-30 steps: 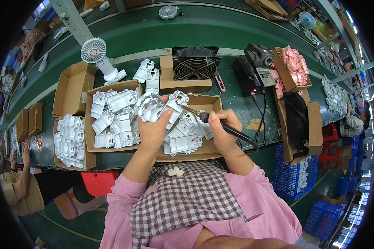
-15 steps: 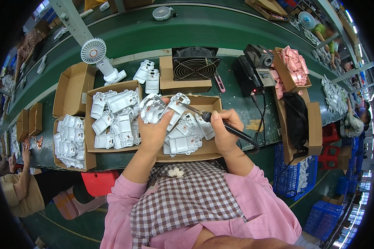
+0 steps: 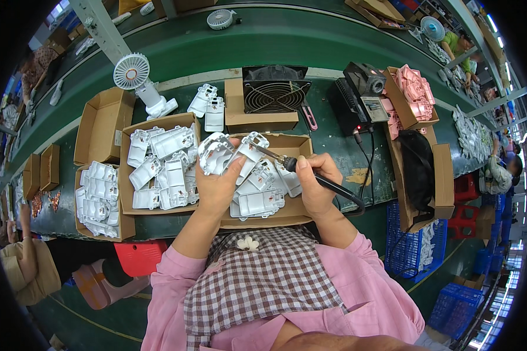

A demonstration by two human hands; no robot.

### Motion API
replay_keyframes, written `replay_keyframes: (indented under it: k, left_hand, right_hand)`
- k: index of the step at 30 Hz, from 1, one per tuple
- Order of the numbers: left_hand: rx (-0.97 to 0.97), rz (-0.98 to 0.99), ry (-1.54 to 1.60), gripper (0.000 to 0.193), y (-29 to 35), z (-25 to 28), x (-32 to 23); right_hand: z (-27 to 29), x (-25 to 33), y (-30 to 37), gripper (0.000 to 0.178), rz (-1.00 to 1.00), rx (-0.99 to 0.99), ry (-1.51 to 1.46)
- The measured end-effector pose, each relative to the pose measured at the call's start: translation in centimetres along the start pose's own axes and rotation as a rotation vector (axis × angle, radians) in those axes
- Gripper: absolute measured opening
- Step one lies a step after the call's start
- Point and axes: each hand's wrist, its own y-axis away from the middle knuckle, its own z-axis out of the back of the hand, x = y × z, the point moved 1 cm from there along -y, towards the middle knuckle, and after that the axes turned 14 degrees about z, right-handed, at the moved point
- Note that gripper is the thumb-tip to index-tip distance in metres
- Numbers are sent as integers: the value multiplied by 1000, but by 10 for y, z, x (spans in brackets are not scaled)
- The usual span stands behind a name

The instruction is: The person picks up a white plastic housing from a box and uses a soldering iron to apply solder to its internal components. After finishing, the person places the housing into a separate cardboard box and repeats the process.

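My left hand (image 3: 216,190) grips white plastic housings above the boxes: one rounded white housing (image 3: 215,153) on the left and another white housing (image 3: 250,152) beside it. Whether these two are joined is not clear. In my right hand (image 3: 317,187) is a soldering iron (image 3: 289,164), held like a pen, its metal tip reaching the upper part of the right-hand housing. The exact contact point is too small to make out. Beneath my hands, a cardboard box (image 3: 304,213) contains several similar white housings; a second open box (image 3: 127,202) of them stands to its left.
A black fan (image 3: 276,96) sits on cardboard behind the boxes. The black soldering station (image 3: 350,108) stands right of it, its cable looping beside my right hand. Pink parts (image 3: 413,93) fill a box at far right. A white handheld fan (image 3: 136,79) stands back left.
My hands, the iron and the housings stay almost still. At the back, the small round fan has shifted slightly left on the green belt. The co-worker's arm at far left has moved.
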Motion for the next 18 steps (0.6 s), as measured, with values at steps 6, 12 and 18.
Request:
replay_keyframes:
  k: [6,12,18]
  left_hand:
    - [-3,6,-11,31,0,0,-1]
    - [65,157,-124,21,-3,0,-6]
    - [258,464,90,37,-7,0,5]
  right_hand:
    - [0,2,1,16,-1,3,16]
    - [8,-5,7,15,81,-128,-189]
    - [5,-1,5,15,153,-81,-141]
